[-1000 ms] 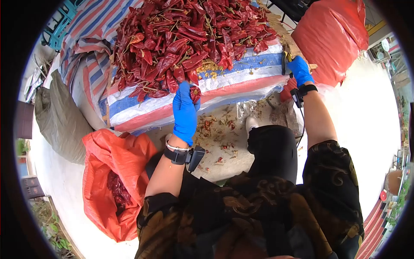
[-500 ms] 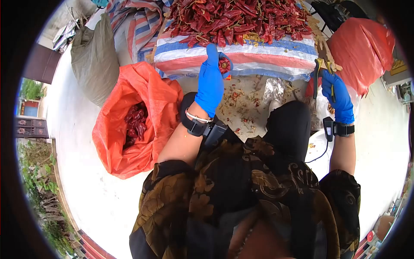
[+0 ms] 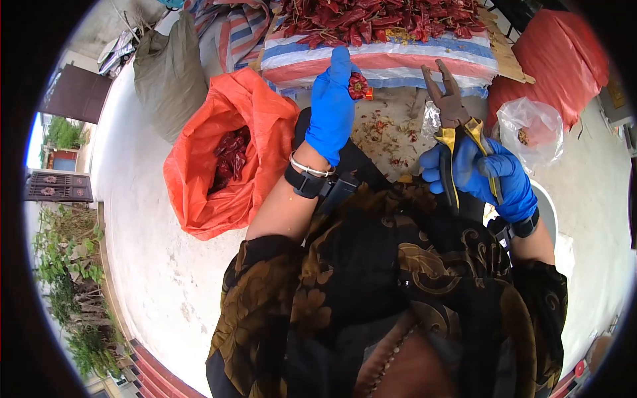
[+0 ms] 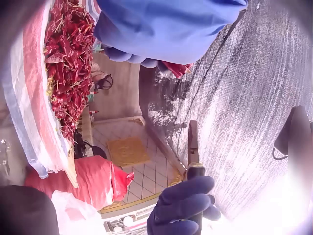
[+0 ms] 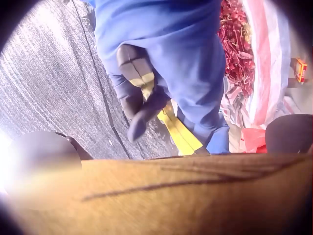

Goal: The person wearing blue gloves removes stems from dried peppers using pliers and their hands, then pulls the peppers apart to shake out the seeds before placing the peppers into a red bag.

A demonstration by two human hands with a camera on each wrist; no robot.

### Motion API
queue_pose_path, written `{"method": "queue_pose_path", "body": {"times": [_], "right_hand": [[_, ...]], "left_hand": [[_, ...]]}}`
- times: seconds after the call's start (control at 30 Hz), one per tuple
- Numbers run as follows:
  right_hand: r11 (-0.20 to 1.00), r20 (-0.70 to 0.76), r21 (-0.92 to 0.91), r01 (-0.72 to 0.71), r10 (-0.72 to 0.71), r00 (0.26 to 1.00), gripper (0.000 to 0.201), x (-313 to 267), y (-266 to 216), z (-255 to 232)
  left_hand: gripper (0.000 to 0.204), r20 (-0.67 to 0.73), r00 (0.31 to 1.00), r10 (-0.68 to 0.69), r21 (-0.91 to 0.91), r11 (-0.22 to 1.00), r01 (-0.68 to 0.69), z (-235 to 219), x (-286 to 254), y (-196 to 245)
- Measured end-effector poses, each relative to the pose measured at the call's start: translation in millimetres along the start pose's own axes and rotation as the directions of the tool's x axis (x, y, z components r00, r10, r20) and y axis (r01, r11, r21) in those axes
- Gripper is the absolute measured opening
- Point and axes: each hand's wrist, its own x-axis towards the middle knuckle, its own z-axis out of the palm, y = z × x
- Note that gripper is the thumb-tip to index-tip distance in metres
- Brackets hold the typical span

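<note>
Left hand (image 3: 332, 109), blue-gloved, raised with fingers pinched on a dried red chili (image 3: 358, 85), just short of the striped tarp (image 3: 378, 56) heaped with chilies. Right hand (image 3: 488, 176), fingers wrapped round the yellow handles of pliers (image 3: 454, 109), nose pointing toward the chili. Open orange sack (image 3: 225, 152) at left.

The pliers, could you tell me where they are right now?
In the head view the pliers are right of centre, gripped by the right hand, tips pointing up toward the chili pile.
</note>
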Motion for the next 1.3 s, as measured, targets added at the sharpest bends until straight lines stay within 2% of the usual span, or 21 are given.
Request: {"method": "queue_pose_path", "body": {"times": [0.07, 0.1, 0.13, 0.2, 0.23, 0.27, 0.37, 0.47, 0.6, 0.7, 0.77, 0.9, 0.97, 1.0, 1.07, 1.1, 1.17, 1.2, 1.27, 1.3], "right_hand": [[0.988, 0.074, -0.135, -0.078, 0.089, 0.993, 0.063, 1.1, -3.1, -2.3], [0.979, 0.054, -0.194, -0.062, 0.074, 0.996, 0.053, 2.3, -7.1, -0.9], [0.979, 0.053, -0.191, -0.068, 0.080, 0.995, 0.053, 2.8, -8.0, -3.6], [0.814, -0.054, -0.571, -0.105, 0.091, 0.994, 0.034, 6.1, -12.3, -10.9], [0.686, 0.018, -0.723, -0.079, 0.133, 0.991, 0.033, 11.5, -19.2, -6.6], [0.689, 0.016, -0.720, -0.085, 0.139, 0.990, 0.033, 14.8, -16.0, -5.3], [0.599, 0.034, -0.800, -0.019, 0.076, 0.997, 0.036, 21.1, -9.0, -9.5], [0.549, -0.007, -0.835, -0.043, 0.068, 0.998, 0.033, 23.5, -8.0, -10.1], [0.480, -0.062, -0.874, -0.080, 0.052, 0.997, 0.031, 25.6, -7.8, -9.9], [0.431, -0.079, -0.899, -0.079, 0.018, 0.997, 0.029, 26.4, -7.0, -17.0], [0.383, -0.041, -0.923, -0.019, -0.049, 0.998, 0.029, 26.9, 0.0, -25.8], [0.322, -0.083, -0.946, -0.038, -0.126, 0.989, 0.027, 25.4, -3.1, -18.8], [0.204, -0.056, -0.978, -0.037, -0.092, 0.994, 0.028, 26.9, -4.2, -21.2], [0.207, -0.058, -0.978, -0.037, -0.093, 0.994, 0.028, 26.5, -5.7, -18.5], [0.142, -0.180, -0.974, -0.176, -0.017, 0.984, 0.019, 26.9, -8.0, -10.7], [0.146, -0.181, -0.973, -0.176, -0.019, 0.983, 0.019, 27.2, -4.2, -11.1], [0.106, -0.135, -0.987, -0.124, -0.114, 0.984, 0.018, 28.4, 7.0, -15.4], [0.107, -0.137, -0.986, -0.125, -0.119, 0.983, 0.018, 30.1, 9.3, -19.3], [-0.036, -0.124, -0.991, -0.131, -0.160, 0.979, 0.023, 33.7, 11.2, -26.7], [-0.033, -0.127, -0.990, -0.134, -0.163, 0.978, 0.023, 33.2, 9.6, -25.0]], "left_hand": [[0.041, 0.043, 0.999, 0.011, -0.002, 1.000, -0.011, 2.5, -2.1, 4.6], [0.041, 0.038, 0.999, 0.011, -0.001, 1.000, -0.011, 3.5, -1.5, 5.9], [0.039, 0.037, 0.999, 0.030, 0.026, 0.999, -0.031, 3.6, -1.5, 6.0], [0.038, 0.031, 0.998, 0.048, 0.049, 0.998, -0.049, 3.1, 1.3, 2.5], [0.036, 0.058, 0.991, 0.117, 0.091, 0.988, -0.122, 2.7, 2.6, -1.1], [0.035, 0.089, 0.979, 0.183, 0.132, 0.972, -0.194, 2.3, 3.3, -4.2], [0.041, 0.108, 0.972, 0.209, 0.219, 0.949, -0.228, 1.5, 8.2, -10.8], [0.038, 0.093, 0.961, 0.259, 0.226, 0.935, -0.273, 5.0, 7.1, -12.7], [0.033, 0.118, 0.958, 0.261, 0.335, 0.898, -0.286, -2.7, 10.2, -21.6], [0.032, 0.144, 0.968, 0.207, 0.429, 0.868, -0.249, -2.5, 12.0, -23.1], [0.030, 0.178, 0.922, 0.344, 0.521, 0.762, -0.385, -4.5, 15.1, -29.2], [0.031, 0.223, 0.892, 0.393, 0.582, 0.680, -0.446, 0.0, 11.0, -22.6], [0.032, 0.318, 0.845, 0.431, 0.670, 0.528, -0.522, 1.1, 9.6, -20.9], [0.032, 0.320, 0.845, 0.428, 0.671, 0.528, -0.521, 1.2, 10.9, -21.8], [0.028, 0.468, 0.702, 0.537, 0.690, 0.274, -0.670, 0.9, 14.3, -24.5], [0.028, 0.472, 0.702, 0.534, 0.689, 0.273, -0.671, 1.5, 13.8, -23.1], [0.027, 0.423, 0.757, 0.497, 0.691, 0.364, -0.625, 3.6, 13.7, -18.9], [0.027, 0.427, 0.756, 0.496, 0.688, 0.363, -0.628, 4.7, 13.7, -18.5], [0.028, 0.357, 0.813, 0.459, 0.717, 0.424, -0.554, 6.2, 12.4, -18.3], [0.028, 0.361, 0.813, 0.457, 0.715, 0.423, -0.556, 7.4, 12.9, -19.4]]}}
